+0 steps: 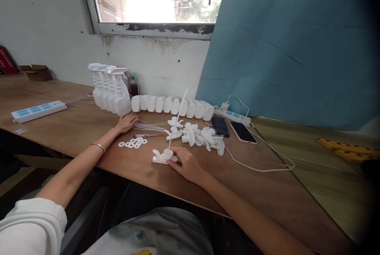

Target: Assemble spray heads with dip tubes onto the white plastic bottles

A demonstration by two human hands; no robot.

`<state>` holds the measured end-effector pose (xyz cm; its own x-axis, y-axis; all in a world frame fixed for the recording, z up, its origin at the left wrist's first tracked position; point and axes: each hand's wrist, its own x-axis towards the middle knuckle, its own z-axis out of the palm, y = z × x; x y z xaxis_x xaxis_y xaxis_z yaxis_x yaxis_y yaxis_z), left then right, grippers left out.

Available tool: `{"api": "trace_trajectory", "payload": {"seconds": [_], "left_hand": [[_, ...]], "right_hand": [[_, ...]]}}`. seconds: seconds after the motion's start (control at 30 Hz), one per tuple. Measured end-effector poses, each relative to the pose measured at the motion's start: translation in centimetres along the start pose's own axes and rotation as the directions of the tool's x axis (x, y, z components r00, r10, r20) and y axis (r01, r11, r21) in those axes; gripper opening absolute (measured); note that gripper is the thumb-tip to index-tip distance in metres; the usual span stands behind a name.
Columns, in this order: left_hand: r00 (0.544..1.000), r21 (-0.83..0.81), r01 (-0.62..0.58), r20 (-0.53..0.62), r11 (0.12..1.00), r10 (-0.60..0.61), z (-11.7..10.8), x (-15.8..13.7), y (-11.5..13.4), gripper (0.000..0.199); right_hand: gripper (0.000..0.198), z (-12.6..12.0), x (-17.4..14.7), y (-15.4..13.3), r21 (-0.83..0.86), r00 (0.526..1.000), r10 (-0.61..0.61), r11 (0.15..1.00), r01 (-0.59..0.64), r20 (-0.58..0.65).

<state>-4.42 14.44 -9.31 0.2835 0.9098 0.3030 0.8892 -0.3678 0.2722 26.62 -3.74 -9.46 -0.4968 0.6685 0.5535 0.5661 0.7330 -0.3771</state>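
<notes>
My right hand (pixel 187 163) grips a white trigger sprayer head (pixel 162 156) low at the table's front, its round collar facing up. A thin white dip tube (pixel 178 118) rises from the collar, leaning slightly to the right. My left hand (pixel 127 123) lies on the table with its fingers stretched out, beside the left ends of several loose dip tubes (pixel 150 126). Flat white washers (pixel 133 143) lie in a group between my hands, close to a screwdriver (pixel 148 135). Behind my right hand are more sprayer heads (pixel 190 133) in a loose pile.
Several white spray bottles with heads (pixel 120 92) stand at the back left. A row of white bottles (pixel 168 105) lies along the wall, near a dark bottle with a green cap (pixel 134 86). Power strips (pixel 40 111), a phone (pixel 244 132) and a white cable (pixel 261 170) also occupy the table.
</notes>
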Motion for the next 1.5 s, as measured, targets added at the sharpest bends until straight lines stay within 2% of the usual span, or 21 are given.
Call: {"api": "trace_trajectory", "payload": {"seconds": [0.23,0.37,0.5,0.6,0.83,1.0,1.1,1.23,1.5], "left_hand": [[0.998,0.075,-0.069,0.01,0.995,0.069,0.4,-1.5,1.6,0.032],[0.995,0.083,-0.079,-0.05,0.993,0.083,0.5,-1.7,2.2,0.034],[0.98,0.094,0.027,-0.197,0.995,-0.008,0.3,-1.1,1.8,0.038],[0.967,0.087,0.074,-0.248,0.993,-0.051,0.3,-0.4,1.4,0.039],[0.947,-0.043,0.165,-0.272,0.985,-0.171,0.7,1.1,0.2,0.038],[0.915,-0.22,0.27,-0.246,0.937,-0.321,1.1,2.1,-1.6,0.038],[0.907,-0.301,0.296,-0.211,0.907,-0.366,1.4,2.8,-2.1,0.036],[0.894,-0.363,0.314,-0.198,0.877,-0.402,1.7,4.0,-1.5,0.035],[0.841,-0.35,0.359,-0.281,0.865,-0.462,0.6,6.2,0.2,0.033]], "right_hand": [[0.028,0.1,0.0,0.1,0.006,1.0,-0.008,1.0,0.008,0.003],[0.028,0.1,0.0,0.1,-0.005,1.0,-0.006,1.0,0.006,0.007],[0.028,0.1,0.0,0.0,-0.01,1.0,-0.003,1.0,0.003,0.015],[0.029,0.0,0.0,0.0,-0.015,1.0,0.001,1.0,-0.001,0.023],[0.03,0.0,0.0,-0.1,-0.019,0.999,-0.001,1.0,0.002,0.046],[0.03,0.0,0.1,-0.1,-0.006,0.999,-0.001,1.0,0.001,0.047],[0.031,0.0,0.0,0.0,0.003,0.999,-0.001,1.0,0.001,0.046],[0.031,-0.1,0.0,-0.1,-0.005,0.999,-0.004,1.0,0.005,0.051],[0.031,-0.1,0.0,0.0,-0.012,0.998,-0.003,1.0,0.004,0.056]]}}
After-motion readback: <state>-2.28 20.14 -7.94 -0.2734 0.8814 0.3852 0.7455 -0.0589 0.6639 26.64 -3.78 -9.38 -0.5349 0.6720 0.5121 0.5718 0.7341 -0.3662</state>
